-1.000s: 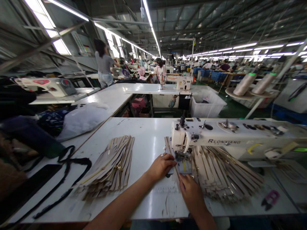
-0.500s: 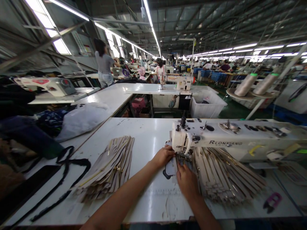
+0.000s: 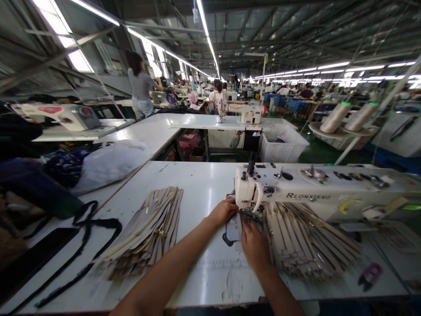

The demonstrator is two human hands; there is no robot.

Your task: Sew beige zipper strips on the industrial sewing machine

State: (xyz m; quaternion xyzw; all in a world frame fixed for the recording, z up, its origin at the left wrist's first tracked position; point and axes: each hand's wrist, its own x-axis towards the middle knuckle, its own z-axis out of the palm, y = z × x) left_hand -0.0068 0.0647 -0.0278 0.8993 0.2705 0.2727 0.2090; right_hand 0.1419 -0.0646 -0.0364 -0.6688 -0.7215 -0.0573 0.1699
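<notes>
My left hand [image 3: 225, 211] is at the left side of the needle area of a white sewing machine [image 3: 305, 188], its fingers bent together. What they pinch is hidden. My right hand [image 3: 255, 241] lies just in front of the presser foot [image 3: 251, 215], fingers stretched forward and flat. A narrow pale strip is partly visible between the hands, over the grey machine plate [image 3: 233, 232]. To the right, under the machine arm, lies a fanned bundle of beige fabric strips [image 3: 305, 245] with gold-coloured lines, like zippers. A similar bundle [image 3: 148, 228] rests left of my arms.
Purple-handled thread snips [image 3: 370, 276] lie at the right front. Black straps [image 3: 87, 237] and a white plastic bag [image 3: 112, 162] are on the left. Thread cones [image 3: 335, 117] stand behind the machine. Beyond the table are a white bin [image 3: 284, 145] and a standing person [image 3: 141, 85].
The view has shifted slightly. Both hands stay by the needle, with the right hand's fingers a little less spread. The strip between them shows less; both bundles lie as before.
</notes>
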